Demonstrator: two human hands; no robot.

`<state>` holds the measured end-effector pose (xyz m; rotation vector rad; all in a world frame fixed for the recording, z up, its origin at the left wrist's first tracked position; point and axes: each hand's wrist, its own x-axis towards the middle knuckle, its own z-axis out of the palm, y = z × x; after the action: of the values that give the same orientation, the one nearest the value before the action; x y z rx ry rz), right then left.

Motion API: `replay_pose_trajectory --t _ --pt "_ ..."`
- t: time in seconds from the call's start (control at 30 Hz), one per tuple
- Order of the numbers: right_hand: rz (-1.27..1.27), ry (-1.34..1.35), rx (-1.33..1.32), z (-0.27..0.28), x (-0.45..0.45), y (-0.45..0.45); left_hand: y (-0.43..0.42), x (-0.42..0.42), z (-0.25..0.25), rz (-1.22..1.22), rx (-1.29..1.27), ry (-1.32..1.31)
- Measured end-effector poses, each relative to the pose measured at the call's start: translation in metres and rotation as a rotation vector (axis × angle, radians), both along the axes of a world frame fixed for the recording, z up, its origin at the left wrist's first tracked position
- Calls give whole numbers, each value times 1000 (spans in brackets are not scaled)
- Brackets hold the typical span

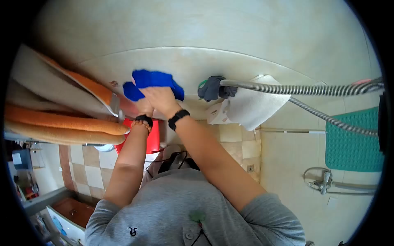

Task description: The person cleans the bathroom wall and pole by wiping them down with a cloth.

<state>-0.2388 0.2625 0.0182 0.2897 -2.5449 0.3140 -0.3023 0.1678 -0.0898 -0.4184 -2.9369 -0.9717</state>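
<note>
A blue cloth (154, 78) is bunched up in front of the pale tiled wall (230, 61). My right hand (161, 98) grips its lower middle, fingers closed over the fabric. Just to the left and lower, my left hand (144, 107) is closed on the cloth's left end; its fingers are mostly hidden by the cloth and the other hand. The two hands are close together, and both wrists wear dark bands. Below my left wrist stands something red that looks like a bucket (153, 139), partly covered by my forearm.
Orange and beige towels (65, 123) hang at the left. To the right, a grey cloth (211, 88) and a white sheet (258, 104) hang by a metal hose (303, 89). Farther right are a green bumpy mat (353, 141) and a tap (325, 181). Checkered tiles (90, 166) cover the floor.
</note>
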Motion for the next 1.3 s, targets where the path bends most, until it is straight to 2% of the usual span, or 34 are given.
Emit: replay_pose_trajectory --t 0.07,0.13,0.17,0.2,0.27,0.3,0.33,0.4,0.43,0.47,0.5,0.53,0.57,0.63,0.67,0.7,0.73,0.77,0.83,0.87,0.9,0.93,1.0,1.07,1.1,1.13,1.17,1.2,1.23,1.3 --pt "19 5 -56 -11 24 6 3 10 -16 -73 -25 -118" --pt "-55 120 58 -20 53 12 12 27 -7 -177 1 -166" --pt "-87 57 247 -17 81 15 17 43 12 -266 44 -175" --pt "56 40 117 -57 100 26 25 62 38 -376 107 -177" --pt "139 -107 -555 2 158 45 40 117 97 -659 273 -170" --pt "169 -109 -891 32 187 53 45 154 111 -764 513 -172" --pt "198 32 -761 17 215 76 57 186 124 -869 763 -161" --pt "208 53 -1365 25 275 93 88 222 170 -1162 656 -138" --pt "192 50 -1587 18 302 104 103 236 190 -1309 280 -108" --pt "170 75 -1815 11 330 115 119 251 146 -1332 239 -76" --pt "115 154 -1862 19 352 132 136 267 146 -1402 149 234" --pt "-224 319 -1303 7 372 157 153 283 146 -1418 84 565" --pt "-504 451 -714 -19 389 191 180 302 119 -1420 239 409" --pt "-751 466 -262 -10 411 245 226 336 150 -1329 628 75" --pt "-766 367 -411 3 421 275 250 350 138 -1197 650 258" --pt "-736 366 -349 31 418 299 277 359 127 -1060 674 444" --pt "-705 367 -287 58 414 323 300 368 139 -1002 671 345" --pt "-637 464 -20 97 407 342 322 372 155 -882 721 372" --pt "-536 624 288 146 386 380 358 382 183 -652 818 385" --pt "-440 704 296 171 368 397 375 380 191 -565 830 405" --pt "-569 403 201 185 358 408 391 378 199 -477 841 420" --pt "-560 387 253 217 339 417 403 372 214 -462 850 394" --pt "-404 619 409 283 299 407 424 354 245 -399 919 424" --pt "-187 650 487 334 260 393 439 328 279 -278 991 570" --pt "-108 643 508 346 241 386 441 319 294 -210 1001 649" --pt "-73 520 535 358 225 378 440 315 308 -229 1056 483" --pt "101 608 547 358 206 382 444 309 318 -148 1044 477" --pt "97 553 572 360 196 380 451 299 318 -87 1001 584" --pt "128 729 632 364 193 378 459 291 317 -21 964 687" --pt "152 744 668 367 191 385 467 287 318 9 850 839"
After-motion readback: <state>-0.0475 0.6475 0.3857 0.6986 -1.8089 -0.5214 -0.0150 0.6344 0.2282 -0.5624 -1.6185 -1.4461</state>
